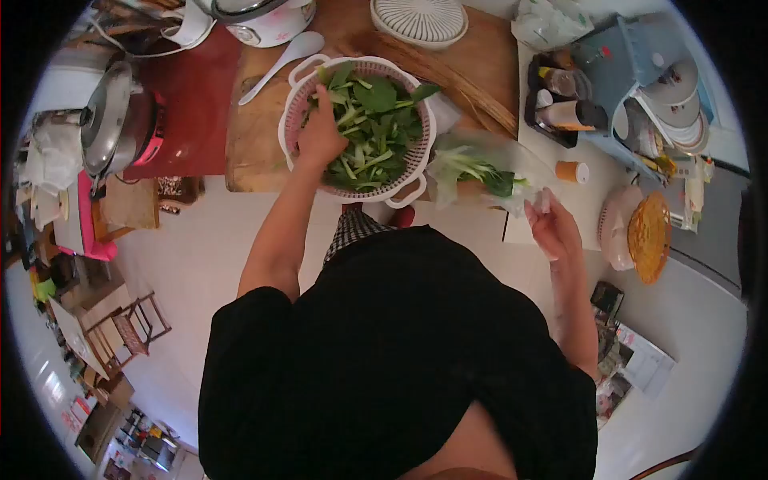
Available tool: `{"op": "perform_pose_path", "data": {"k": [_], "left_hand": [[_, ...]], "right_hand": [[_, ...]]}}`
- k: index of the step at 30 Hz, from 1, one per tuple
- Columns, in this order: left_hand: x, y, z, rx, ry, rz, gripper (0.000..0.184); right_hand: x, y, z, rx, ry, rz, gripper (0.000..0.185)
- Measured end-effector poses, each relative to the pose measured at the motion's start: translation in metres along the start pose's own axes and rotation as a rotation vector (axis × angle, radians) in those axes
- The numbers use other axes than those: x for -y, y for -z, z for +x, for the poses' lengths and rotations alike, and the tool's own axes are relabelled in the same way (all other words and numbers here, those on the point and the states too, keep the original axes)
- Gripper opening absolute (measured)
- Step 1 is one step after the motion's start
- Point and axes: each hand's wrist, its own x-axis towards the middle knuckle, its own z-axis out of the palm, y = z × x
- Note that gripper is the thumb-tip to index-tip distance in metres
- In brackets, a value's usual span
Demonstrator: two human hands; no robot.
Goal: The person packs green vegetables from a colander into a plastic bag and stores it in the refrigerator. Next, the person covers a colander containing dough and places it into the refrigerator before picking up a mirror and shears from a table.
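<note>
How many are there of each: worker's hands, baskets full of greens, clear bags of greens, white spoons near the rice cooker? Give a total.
Hands: 2 (left hand, right hand)
Basket of greens: 1
Clear bag of greens: 1
White spoon: 1
Total: 5

1 L hand (321, 136); 1 R hand (554, 228); 1 wht 2-handled colander (433, 132); 1 plas. bag (526, 162); 1 wht spoon (301, 46); 1 rice ckr (276, 24); 1 lidded pot (112, 120); 1 amber dish (649, 236)

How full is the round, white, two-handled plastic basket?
The basket looks well filled: green leafy vegetable pieces cover most of its inside; their depth is hidden.
</note>
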Motion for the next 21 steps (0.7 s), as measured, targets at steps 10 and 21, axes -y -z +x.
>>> {"op": "perform_pose_path", "data": {"k": [10,21], "left_hand": [[0.022,0.026,0.008,-0.098,-0.313,-0.308,0.049],[0.008,0.111,-0.018,0.184,-0.331,-0.855,0.048]], "right_hand": [[0.009,-0.004,-0.016,0.348,0.0,-0.139,0.011],[0.011,-0.018,-0.026,0.344,0.1,-0.132,0.012]]}}
